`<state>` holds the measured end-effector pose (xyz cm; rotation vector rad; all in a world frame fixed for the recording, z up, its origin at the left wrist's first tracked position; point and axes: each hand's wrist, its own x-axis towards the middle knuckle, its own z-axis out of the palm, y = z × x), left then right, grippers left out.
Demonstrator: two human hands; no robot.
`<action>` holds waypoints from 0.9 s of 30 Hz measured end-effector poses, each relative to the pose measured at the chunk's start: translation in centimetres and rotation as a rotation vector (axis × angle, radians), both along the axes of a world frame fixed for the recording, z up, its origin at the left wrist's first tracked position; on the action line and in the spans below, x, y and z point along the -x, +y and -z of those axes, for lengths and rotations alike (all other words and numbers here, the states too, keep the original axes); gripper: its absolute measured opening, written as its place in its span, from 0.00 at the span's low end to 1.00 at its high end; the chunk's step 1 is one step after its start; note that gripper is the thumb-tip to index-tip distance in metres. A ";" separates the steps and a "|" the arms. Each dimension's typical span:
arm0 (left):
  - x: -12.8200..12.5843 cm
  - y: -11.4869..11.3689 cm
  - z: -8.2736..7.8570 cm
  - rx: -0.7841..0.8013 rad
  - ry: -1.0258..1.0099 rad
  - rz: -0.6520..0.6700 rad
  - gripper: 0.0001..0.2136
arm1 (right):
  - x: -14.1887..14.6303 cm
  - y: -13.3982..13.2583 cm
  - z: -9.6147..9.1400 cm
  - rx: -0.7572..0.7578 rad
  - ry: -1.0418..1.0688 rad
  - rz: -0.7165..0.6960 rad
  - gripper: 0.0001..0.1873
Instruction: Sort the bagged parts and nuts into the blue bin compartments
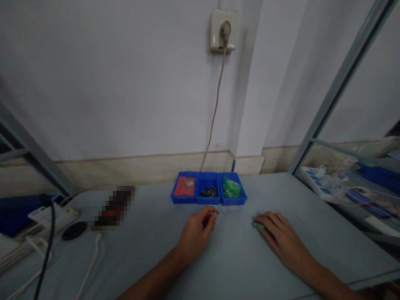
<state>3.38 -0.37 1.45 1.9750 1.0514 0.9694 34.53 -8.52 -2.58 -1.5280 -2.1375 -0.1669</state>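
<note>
My left hand (198,233) is just in front of the blue bins, thumb and fingertips pinched together. A tiny pale bit shows at the fingertips, too small to name. Over to the right, my right hand (279,237) is low over the table, its fingers closed on a green plastic bag (258,225) that is mostly hidden. Three blue bins stand side by side: the left bin (184,200) holds red plastic bags (181,186), the middle bin (208,200) small black-and-silver pieces (210,191), the right bin (233,201) green plastic bags (231,187).
The grey table (150,258) meets a wall with a plugged-in socket (223,31) and hanging cord (215,108). At left are a pixelated object (114,208), a black disc (74,230) and cables. A power strip (317,183) lies beyond the right metal post (333,96).
</note>
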 end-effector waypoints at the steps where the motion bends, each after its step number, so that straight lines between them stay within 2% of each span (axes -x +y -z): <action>1: 0.0 0.0 0.0 -0.007 0.005 0.001 0.13 | 0.7 0.1 -0.1 -0.026 -0.026 -0.051 0.15; 4: 0.0 -0.1 0.0 -0.018 0.014 -0.001 0.12 | 2.9 0.9 -0.1 -0.167 -0.079 -0.180 0.15; 9: -0.1 -0.1 0.2 0.007 -0.003 -0.010 0.12 | 6.5 3.9 -0.9 -0.322 -0.134 -0.222 0.16; 16: 0.4 -0.3 -0.2 -0.061 -0.073 -0.029 0.17 | 9.9 6.3 -2.8 -0.367 0.055 -0.390 0.12; 23: 0.4 -0.3 0.1 -0.125 -0.137 0.024 0.18 | 10.7 6.9 -2.8 -0.399 0.080 -0.461 0.13; 27: 0.4 -0.2 -0.2 -0.111 -0.131 0.026 0.17 | 10.9 6.8 -3.2 -0.311 0.159 -0.518 0.14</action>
